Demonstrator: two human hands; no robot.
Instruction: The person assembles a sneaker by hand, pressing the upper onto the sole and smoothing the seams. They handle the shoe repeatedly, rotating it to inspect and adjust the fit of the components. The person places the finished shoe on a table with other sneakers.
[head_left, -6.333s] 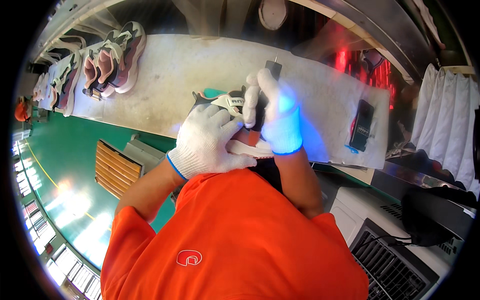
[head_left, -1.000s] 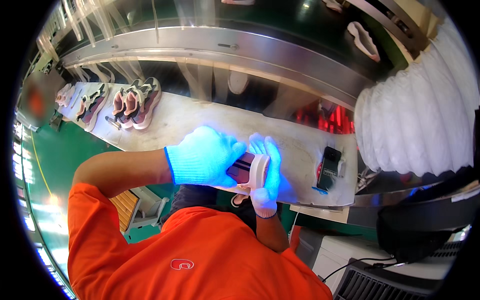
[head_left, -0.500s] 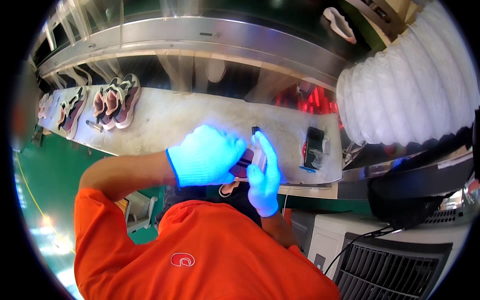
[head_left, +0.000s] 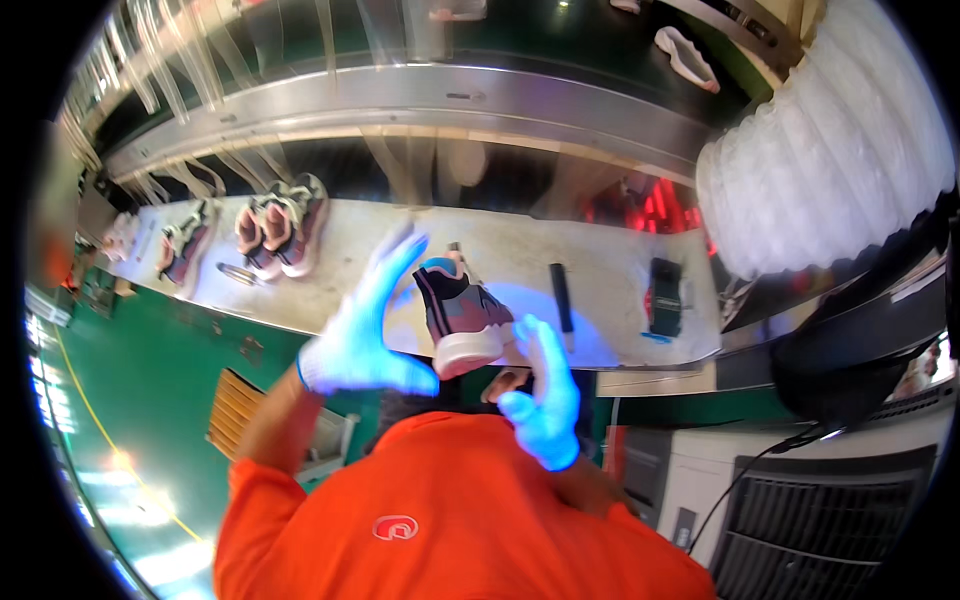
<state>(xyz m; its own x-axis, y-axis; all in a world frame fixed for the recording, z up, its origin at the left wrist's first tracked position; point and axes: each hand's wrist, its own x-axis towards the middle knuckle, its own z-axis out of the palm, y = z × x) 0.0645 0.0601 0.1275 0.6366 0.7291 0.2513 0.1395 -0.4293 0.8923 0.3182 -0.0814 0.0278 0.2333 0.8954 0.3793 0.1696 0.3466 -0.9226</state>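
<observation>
A maroon, black and grey sneaker (head_left: 465,312) with a white sole is in front of me, above the near edge of the worktable (head_left: 370,215), its heel toward me. To its left, my gloved left hand (head_left: 365,330) is open, thumb spread wide from the fingers, with a gap to the shoe. On the other side, my gloved right hand (head_left: 545,400) has its fingers stretched out and thumb apart. Its fingertips are close to the sole; whether they touch is hard to tell. Right of the shoe lies a black rod-shaped tool (head_left: 562,297), in bluish light.
Several similar sneakers (head_left: 285,228) stand at the table's left, by a small pen-like tool (head_left: 238,273). A dark phone (head_left: 665,298) lies at the right end. A white ribbed duct (head_left: 830,160) hangs at right; a metal rail (head_left: 400,95) runs behind.
Both hands have opened and moved apart, the left going leftward. The sneaker, mostly covered before, now shows between them. The black tool now shows in full. My view has shifted slightly.
</observation>
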